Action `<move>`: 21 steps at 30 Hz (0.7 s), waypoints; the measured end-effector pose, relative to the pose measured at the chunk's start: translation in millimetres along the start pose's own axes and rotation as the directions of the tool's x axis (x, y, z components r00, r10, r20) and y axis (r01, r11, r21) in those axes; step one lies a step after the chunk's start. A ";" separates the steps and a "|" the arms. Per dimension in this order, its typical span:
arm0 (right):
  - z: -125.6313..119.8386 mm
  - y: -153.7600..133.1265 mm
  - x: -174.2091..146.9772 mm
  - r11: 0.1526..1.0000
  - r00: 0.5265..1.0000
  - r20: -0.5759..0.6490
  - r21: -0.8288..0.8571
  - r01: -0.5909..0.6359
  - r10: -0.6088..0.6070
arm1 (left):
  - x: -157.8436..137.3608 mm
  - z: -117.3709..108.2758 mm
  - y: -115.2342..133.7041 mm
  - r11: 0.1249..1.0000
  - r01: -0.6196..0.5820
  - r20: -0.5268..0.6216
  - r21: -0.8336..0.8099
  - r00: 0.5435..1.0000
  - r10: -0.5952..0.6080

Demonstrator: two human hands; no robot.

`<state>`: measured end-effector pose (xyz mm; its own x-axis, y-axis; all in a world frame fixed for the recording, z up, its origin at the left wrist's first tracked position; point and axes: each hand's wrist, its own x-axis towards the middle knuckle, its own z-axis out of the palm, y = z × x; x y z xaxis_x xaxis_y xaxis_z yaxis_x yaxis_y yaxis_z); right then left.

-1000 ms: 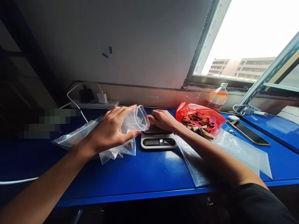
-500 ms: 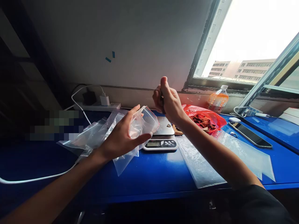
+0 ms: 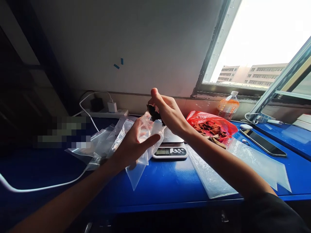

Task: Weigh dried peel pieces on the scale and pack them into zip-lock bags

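Note:
My left hand is curled around a clear plastic zip bag, keeping its mouth facing up. Just above that mouth, my right hand is closed on dark dried leaf pieces, which stick out below the fingers. Behind and under the bag sits a digital kitchen scale, its plate partly hidden by the hands. To the right of the scale, a red plastic bag lies open with brown dried leaves inside it.
More clear bags lie at the left, and flat clear bags at the right. A phone, an earphone case and an orange drink bottle stand or lie beyond. A white cable crosses the left of the blue table.
My right hand has moved left and down from above the scale to the bag's mouth. Dark leaf pieces now show below its fingers. The view has shifted slightly.

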<state>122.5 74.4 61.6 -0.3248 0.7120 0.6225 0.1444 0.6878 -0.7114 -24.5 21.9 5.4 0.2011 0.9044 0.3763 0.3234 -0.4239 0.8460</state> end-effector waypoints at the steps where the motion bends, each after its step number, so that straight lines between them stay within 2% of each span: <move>1: -1.2 0.1 -0.8 1.000 1.000 0.008 -0.015 0.000 0.000 | 0.3 -0.3 1.3 1.000 -0.009 -0.003 -0.006 1.000 0.009; 5: -0.3 1.0 -3.9 0.999 0.999 0.028 -0.034 0.018 -0.017 | 1.3 0.5 2.0 0.998 -0.037 -0.001 -0.041 0.999 0.037; 9: -0.6 1.5 -4.3 0.997 0.996 -0.027 -0.027 0.079 -0.079 | 1.5 1.1 -2.0 0.998 -0.002 0.006 -0.068 1.000 0.002; 11: -11.6 6.8 -5.0 0.991 0.988 -0.094 -0.079 0.112 -0.120 | 1.3 -1.0 -2.5 0.997 0.006 0.004 -0.077 1.000 -0.005; 14: -43.6 30.2 -13.9 0.952 0.975 -0.150 -0.282 0.118 -0.165 | 1.1 -6.5 -1.4 0.996 0.009 -0.006 -0.084 1.000 -0.010; 16: -66.8 53.8 -26.7 0.881 0.989 -0.121 -0.473 0.016 -0.083 | 1.6 -9.5 -0.9 0.994 0.006 -0.007 -0.111 1.000 -0.007; 17: -76.2 65.8 -34.4 0.844 0.996 -0.083 -0.532 -0.071 0.032 | 2.0 -10.2 -1.0 0.993 0.003 -0.008 -0.122 1.000 -0.004; 19: -87.7 86.4 -49.9 0.766 0.968 -0.076 -0.598 -0.234 0.237 | 2.8 -9.9 -1.7 0.992 -0.005 -0.010 -0.123 1.000 0.004; 21: -89.1 100.4 -61.9 0.729 0.945 -0.049 -0.624 -0.281 0.323 | 3.1 -7.9 -2.5 0.996 -0.015 -0.007 -0.091 1.000 0.014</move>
<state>240.3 111.9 -19.3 -0.2145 0.9019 0.3750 0.7801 0.3892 -0.4899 -32.0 26.1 7.4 0.1990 0.8987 0.3909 0.2345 -0.4309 0.8714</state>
